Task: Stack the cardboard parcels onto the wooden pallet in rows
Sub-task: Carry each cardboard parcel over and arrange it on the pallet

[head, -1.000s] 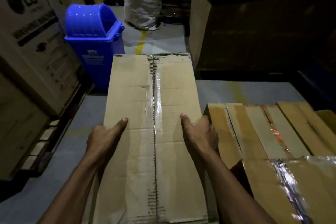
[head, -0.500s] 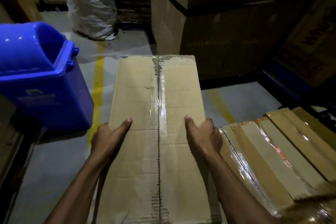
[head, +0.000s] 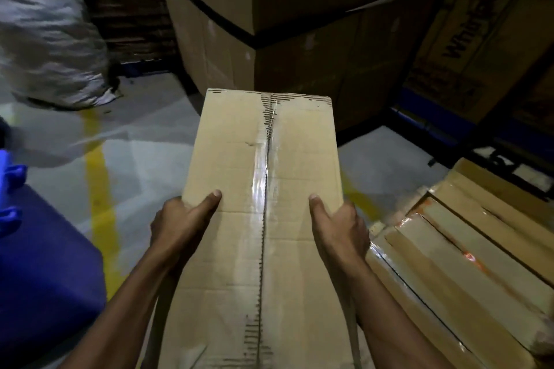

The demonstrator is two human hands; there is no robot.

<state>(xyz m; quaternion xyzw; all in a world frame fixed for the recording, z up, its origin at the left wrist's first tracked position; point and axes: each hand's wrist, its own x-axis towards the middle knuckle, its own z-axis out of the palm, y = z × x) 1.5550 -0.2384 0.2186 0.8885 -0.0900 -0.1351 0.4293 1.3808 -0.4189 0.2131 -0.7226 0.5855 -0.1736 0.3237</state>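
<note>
Two bare hands carry one long cardboard parcel (head: pixel 263 219), seen from the head camera with its taped centre seam running away from the viewer. Left hand (head: pixel 180 228) grips the parcel's left edge, thumb laid on the top face and fingers wrapped under the side. Right hand (head: pixel 340 228) grips the right edge in the same way, thumb on top. Both hands are well apart, one on each long side of the parcel, which is held off the floor (head: pixel 141 165). Just beside the right forearm lie stacked parcels (head: pixel 458 255) wrapped in clear film; what they rest on is hidden. A blue bin (head: pixel 45 272) stands at lower left, near a yellow floor line (head: pixel 100 189). A white sack (head: pixel 51 39), blurred, sits at upper left. Large cartons (head: pixel 269 24) rise behind the parcel.
</note>
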